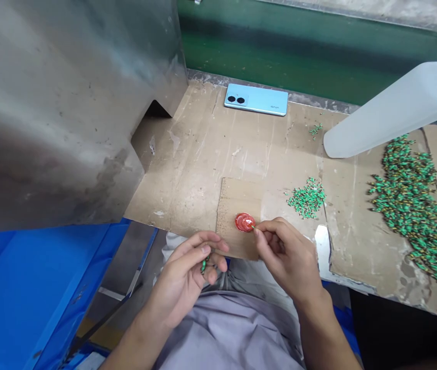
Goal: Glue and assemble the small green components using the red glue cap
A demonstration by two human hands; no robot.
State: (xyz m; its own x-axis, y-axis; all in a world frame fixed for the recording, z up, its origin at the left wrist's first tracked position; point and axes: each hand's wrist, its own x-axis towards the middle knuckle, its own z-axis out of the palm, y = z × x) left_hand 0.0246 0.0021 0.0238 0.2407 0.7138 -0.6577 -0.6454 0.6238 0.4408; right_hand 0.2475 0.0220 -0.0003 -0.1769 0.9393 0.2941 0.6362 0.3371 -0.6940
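My right hand [290, 254] pinches a small green piece [253, 227] between thumb and forefinger. Its tip meets the edge of a glossy red blob of paste [243, 222], which lies on a small cardboard square [239, 195]. To the left, my left hand [183, 272] is half curled, palm up, with small green pieces [203, 265] held in its fingers; how many is hidden. A little pile of plain green pieces [307, 199] lies beyond my right hand. Farther right spreads a big heap of green pieces with darker, yellowish ends [415, 205].
A light-blue phone [260, 99] lies at the back of the cardboard-covered table [187, 180]. A white plastic bottle [388, 113] stands at the right, near a few scattered green bits [314, 130]. A large metal housing [68, 113] and a blue bin [29, 293] occupy the left.
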